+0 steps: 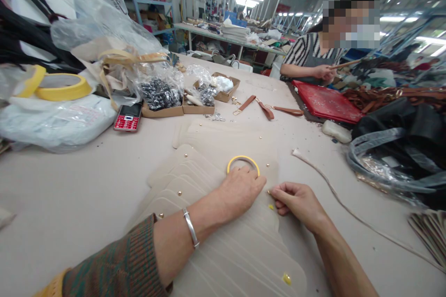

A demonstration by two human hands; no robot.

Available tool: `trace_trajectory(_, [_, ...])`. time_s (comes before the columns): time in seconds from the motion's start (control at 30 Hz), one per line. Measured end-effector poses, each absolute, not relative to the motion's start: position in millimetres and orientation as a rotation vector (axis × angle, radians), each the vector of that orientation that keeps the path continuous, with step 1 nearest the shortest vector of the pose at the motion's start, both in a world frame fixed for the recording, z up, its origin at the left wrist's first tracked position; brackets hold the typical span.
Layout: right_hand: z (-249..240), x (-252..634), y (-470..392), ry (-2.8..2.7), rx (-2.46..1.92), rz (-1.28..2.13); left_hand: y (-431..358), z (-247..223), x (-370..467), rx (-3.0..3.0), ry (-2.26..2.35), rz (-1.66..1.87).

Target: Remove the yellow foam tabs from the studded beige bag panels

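Observation:
Beige sheet pieces, overlapped in a fanned stack, lie on the table before me. Small gold studs stand on several of them. My left hand is closed over the near side of a roll of yellow tape lying on the pieces; its fingertips are partly hidden. Close to its right, my right hand pinches a small gold stud at the edge of the pieces, between thumb and forefinger. Little yellow bits stick to the pieces below.
Small boxes of bagged metal parts stand at the back, beside a red phone. Tape rolls rest on a white bag at left. Brown straps, a cord and black bags lie rightward. A person works across the table.

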State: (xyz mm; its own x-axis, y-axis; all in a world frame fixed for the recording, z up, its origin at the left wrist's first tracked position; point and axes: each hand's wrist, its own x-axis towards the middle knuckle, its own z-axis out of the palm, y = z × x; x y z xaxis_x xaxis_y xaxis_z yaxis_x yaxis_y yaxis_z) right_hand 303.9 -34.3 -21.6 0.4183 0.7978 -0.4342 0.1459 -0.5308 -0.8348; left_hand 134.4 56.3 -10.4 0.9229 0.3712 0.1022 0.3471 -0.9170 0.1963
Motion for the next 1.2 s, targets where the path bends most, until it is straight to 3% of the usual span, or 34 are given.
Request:
trace_trajectory(0.47, [-28, 297, -37, -1.18, -2.151, 0.826, 58, -15, 134, 2.901, 0.512, 0.169])
trace_trajectory(0.73, [-27, 310, -47, -1.037, -2.062, 1.064, 62, -17, 133, 2.892, 0.536, 0.176])
trace_trajectory(1.0, [-28, 293, -44, -1.386, -2.242, 0.556, 61, -17, 133, 2.896, 0.517, 0.195])
trace_trajectory(1.2, [-24, 293, -41, -1.56, -2.102, 0.576, 66, -12, 130, 2.822, 0.546, 0.397])
